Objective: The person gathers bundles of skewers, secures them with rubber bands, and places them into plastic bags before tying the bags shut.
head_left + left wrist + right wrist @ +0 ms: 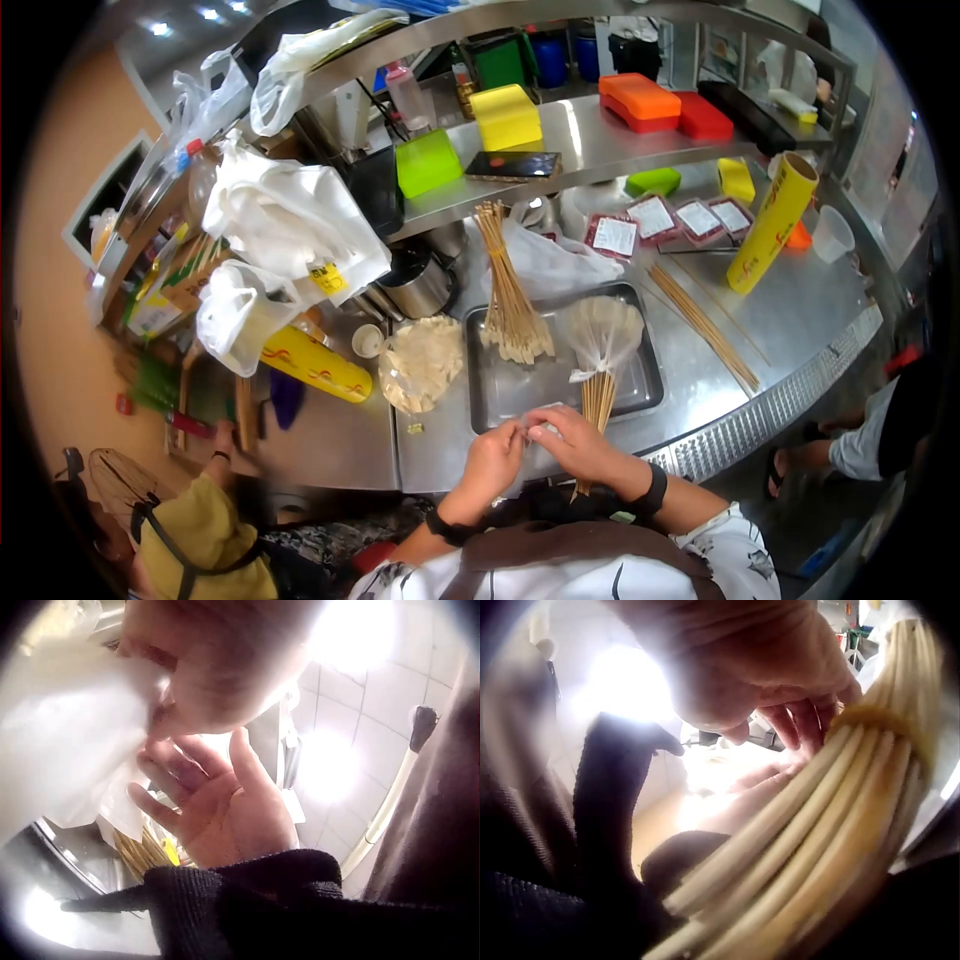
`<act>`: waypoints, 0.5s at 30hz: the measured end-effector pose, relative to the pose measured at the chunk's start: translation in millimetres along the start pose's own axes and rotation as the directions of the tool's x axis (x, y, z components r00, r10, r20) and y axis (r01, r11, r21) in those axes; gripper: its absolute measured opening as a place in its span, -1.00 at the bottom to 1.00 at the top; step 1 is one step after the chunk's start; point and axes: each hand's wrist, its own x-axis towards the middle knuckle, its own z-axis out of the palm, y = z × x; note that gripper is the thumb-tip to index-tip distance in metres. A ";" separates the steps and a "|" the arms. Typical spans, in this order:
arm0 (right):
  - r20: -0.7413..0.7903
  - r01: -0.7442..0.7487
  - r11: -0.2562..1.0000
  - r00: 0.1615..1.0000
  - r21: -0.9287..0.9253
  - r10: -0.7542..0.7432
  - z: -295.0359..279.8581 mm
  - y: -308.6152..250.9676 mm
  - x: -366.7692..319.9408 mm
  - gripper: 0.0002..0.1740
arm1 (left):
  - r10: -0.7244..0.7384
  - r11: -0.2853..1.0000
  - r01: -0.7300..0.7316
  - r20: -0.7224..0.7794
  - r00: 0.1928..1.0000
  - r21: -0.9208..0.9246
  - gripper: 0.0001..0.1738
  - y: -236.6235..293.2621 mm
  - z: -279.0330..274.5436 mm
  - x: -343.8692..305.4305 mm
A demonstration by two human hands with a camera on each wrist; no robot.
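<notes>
My hands meet at the counter's front edge, just before the metal tray [655,395]. My left hand [495,462] pinches a bit of thin whitish plastic [543,431] between thumb and fingers. My right hand [578,440] reaches in from the other side, fingertips at the left fingers; its palm and spread thumb show in the left wrist view. Beneath the right wrist runs a bundle of wooden skewers [832,817], bound by a rubber band [881,720]. A clear bag [605,325] covers the bundle's far end in the tray. Another skewer bundle [512,290] lies uncovered beside it.
A bag of pale pieces [422,360] lies left of the tray. Loose skewers [705,328] and a yellow roll [770,225] are at right. Overhead runs a metal shelf [580,130]. Another person [200,535] works at left.
</notes>
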 end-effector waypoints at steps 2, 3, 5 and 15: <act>-0.099 0.079 0.986 0.991 -0.145 -0.094 0.5 2.6 -1.0 -0.55 | -0.022 0.999 0.021 0.003 1.000 0.043 -0.87 -4.6 0.6 -2.1; -0.085 0.088 0.983 0.991 -0.158 -0.102 0.3 9.3 -2.0 -0.49 | -0.041 0.998 0.041 0.010 0.999 0.040 -0.86 -5.8 1.0 -2.4; -0.085 0.091 0.980 0.991 -0.180 -0.108 0.4 11.1 -4.5 -0.48 | -0.062 0.997 0.062 0.022 0.998 0.038 -0.86 -9.1 3.5 -2.6; -0.110 -0.143 0.977 0.986 -0.155 0.127 -3.6 3.7 -3.5 -0.62 | -0.299 0.862 0.301 0.071 0.952 -0.408 -0.75 -23.8 9.1 8.5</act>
